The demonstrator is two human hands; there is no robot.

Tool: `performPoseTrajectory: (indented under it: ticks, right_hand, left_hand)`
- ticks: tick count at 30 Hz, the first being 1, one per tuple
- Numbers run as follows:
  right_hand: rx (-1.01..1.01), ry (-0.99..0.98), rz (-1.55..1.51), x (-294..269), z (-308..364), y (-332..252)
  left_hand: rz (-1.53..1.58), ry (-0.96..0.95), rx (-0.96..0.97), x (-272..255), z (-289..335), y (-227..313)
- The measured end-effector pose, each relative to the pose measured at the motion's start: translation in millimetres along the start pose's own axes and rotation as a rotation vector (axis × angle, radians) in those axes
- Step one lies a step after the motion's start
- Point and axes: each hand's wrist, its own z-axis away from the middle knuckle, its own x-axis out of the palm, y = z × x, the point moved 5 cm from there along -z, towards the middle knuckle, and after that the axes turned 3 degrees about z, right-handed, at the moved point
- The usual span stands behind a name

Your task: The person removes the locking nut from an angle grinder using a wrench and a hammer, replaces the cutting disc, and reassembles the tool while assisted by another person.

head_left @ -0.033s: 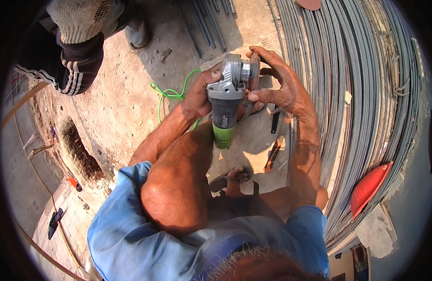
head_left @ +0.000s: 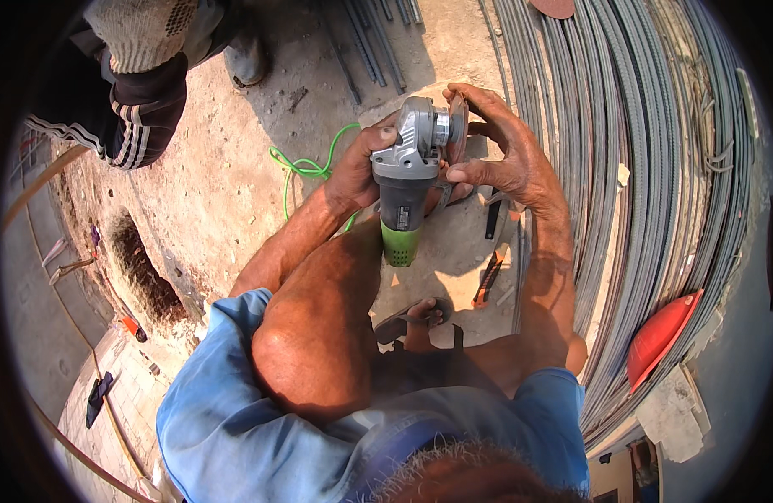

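An angle grinder (head_left: 405,168) with a grey metal head, dark body and green end stands upright in front of me, above my bent knee. My left hand (head_left: 358,166) is wrapped round its left side, the thumb lying on the metal head. At the head's right side is a thin reddish-brown disc (head_left: 458,127), seen nearly edge-on beside the silver spindle part. My right hand (head_left: 508,155) grips this disc by its rim, fingers at the far edge and thumb at the near one. Whether the disc is fastened to the spindle I cannot tell.
Long steel bars (head_left: 604,168) cover the right side, with a red helmet-like shell (head_left: 663,339) on them. An orange-and-black tool (head_left: 488,278) lies near my foot. A green cord (head_left: 307,166) curls on the ground. A gloved person (head_left: 143,38) is at upper left, above a hole (head_left: 142,267).
The disc and my right hand's fingertips have shifted very slightly to the right. My left hand and the grinder look almost unmoved.
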Motion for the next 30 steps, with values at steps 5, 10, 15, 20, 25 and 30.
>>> performPoseTrajectory:
  ticks: [5,10,15,20,25,30]
  right_hand:
    - [0.199,0.006,-0.206,1,7,16]
    - [0.217,0.037,-0.283,4,12,12]
    - [0.114,0.053,-0.213,8,15,-2]
    - [0.241,0.125,-0.548,18,7,20]
    - [0.404,0.378,-0.692,46,-5,18]
    - [0.380,0.423,-0.875,43,-14,15]
  left_hand:
    - [0.087,0.025,-0.090,8,1,-3]
    - [0.079,0.033,-0.114,0,0,-7]
    - [0.008,0.079,-0.107,-16,0,-10]
    - [-0.027,0.003,-0.019,0,0,-5]
    - [-0.160,0.133,0.052,10,-5,-4]
    - [-0.291,0.188,0.067,3,-2,-3]
